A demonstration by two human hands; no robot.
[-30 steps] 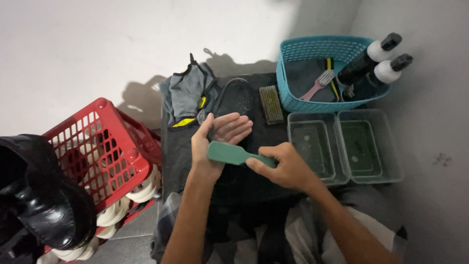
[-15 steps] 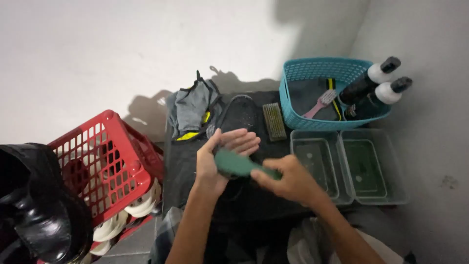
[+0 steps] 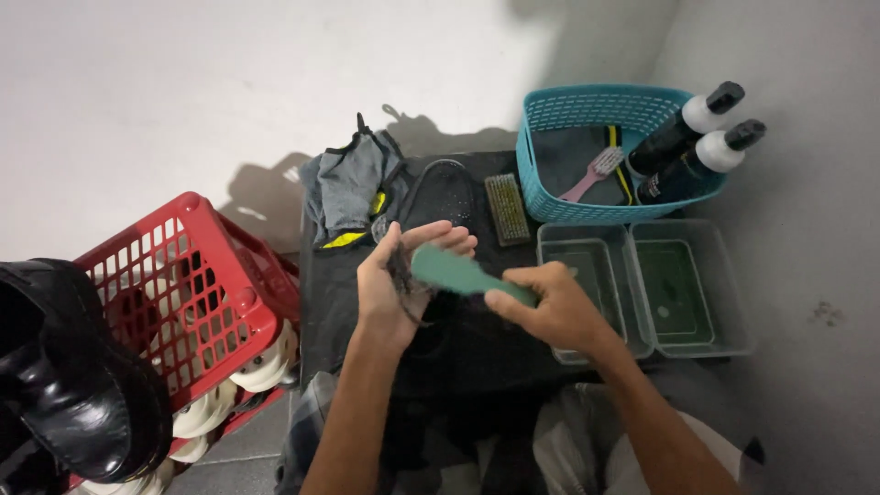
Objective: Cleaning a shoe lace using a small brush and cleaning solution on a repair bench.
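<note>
My right hand (image 3: 548, 305) grips the handle of a green brush (image 3: 454, 271) and lays its head across my left hand (image 3: 396, 284). The left hand is cupped palm up around a small dark object (image 3: 401, 268), mostly hidden by the brush and fingers. Both hands hover over a black mat (image 3: 339, 302) spread in front of me.
A red crate (image 3: 197, 293) with white shoes stands at the left, a black shoe (image 3: 64, 376) nearer. On the mat lie a grey cloth (image 3: 353, 188), a dark insole (image 3: 445, 192) and a brush (image 3: 507, 208). A teal basket (image 3: 596, 124) holds bottles; two clear tubs (image 3: 642, 284) sit at the right.
The green brush has slid further over my left palm, and the left fingers have curled more around the dark object. The view has shifted slightly.
</note>
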